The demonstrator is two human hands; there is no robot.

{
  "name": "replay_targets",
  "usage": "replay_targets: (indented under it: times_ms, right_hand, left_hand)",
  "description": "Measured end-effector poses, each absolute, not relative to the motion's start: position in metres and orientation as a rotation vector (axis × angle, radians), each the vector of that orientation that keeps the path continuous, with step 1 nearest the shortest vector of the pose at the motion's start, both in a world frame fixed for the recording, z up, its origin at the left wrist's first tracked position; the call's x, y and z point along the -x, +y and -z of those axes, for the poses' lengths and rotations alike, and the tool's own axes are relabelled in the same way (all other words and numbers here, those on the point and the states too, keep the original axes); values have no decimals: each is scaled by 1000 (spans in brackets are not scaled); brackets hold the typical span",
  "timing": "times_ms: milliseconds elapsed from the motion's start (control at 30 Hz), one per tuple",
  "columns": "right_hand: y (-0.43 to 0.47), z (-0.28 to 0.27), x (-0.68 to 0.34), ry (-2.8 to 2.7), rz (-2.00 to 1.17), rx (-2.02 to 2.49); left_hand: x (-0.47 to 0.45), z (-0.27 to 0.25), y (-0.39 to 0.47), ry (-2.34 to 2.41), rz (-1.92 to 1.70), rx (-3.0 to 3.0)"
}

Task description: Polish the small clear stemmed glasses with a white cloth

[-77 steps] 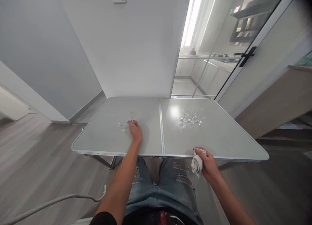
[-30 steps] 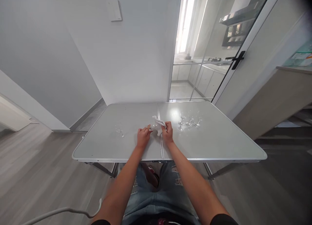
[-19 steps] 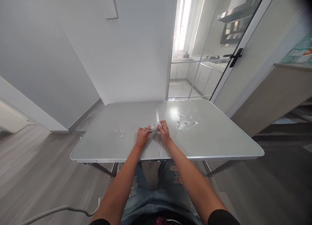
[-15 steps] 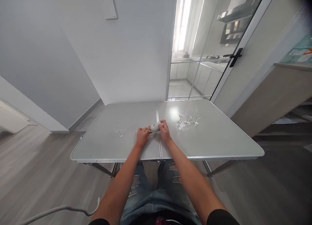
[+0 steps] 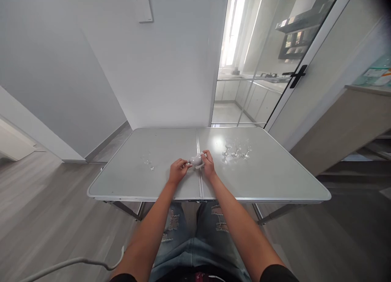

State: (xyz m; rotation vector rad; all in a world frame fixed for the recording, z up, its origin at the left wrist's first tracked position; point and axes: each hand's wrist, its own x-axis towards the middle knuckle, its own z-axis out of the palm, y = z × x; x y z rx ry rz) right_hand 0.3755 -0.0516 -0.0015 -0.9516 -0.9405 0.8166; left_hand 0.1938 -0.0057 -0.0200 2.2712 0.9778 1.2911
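Observation:
Between my two hands, over the middle of the table, a stemmed glass [image 5: 194, 161] lies on its side with its bowl towards the right. My left hand [image 5: 178, 171] is closed, its fingers pinching the glass at the stem and foot end. Closed around the rim end of the bowl is my right hand [image 5: 208, 165]. Whitish material shows at the bowl and below the right fingers; whether it is a cloth I cannot make out. The inside of the bowl is mostly hidden by my fingers.
Three clear stemmed glasses [image 5: 236, 150] stand in a row on the right half of the folding table [image 5: 262, 176]. On the left half, a faint transparent glass [image 5: 146, 158] is hard to make out. A centre seam divides the tabletop. Beyond are a wall and a glass door [image 5: 259, 95].
The glass has been turned in my hands, so more of its bowl and stem end shows. My left hand has shifted slightly left. The other glasses have stayed in place.

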Motion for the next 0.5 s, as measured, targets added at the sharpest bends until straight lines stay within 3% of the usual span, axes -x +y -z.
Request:
replay_targets:
  times_ms: [200, 500]
  right_hand:
    - [-57, 4, -373, -1066, -679, 998]
    - [-44, 12, -378, -943, -923, 942]
  left_hand:
    - [-191, 22, -3, 944, -1134, -1972]
    - [-190, 19, 0, 933, -1407, -2169]
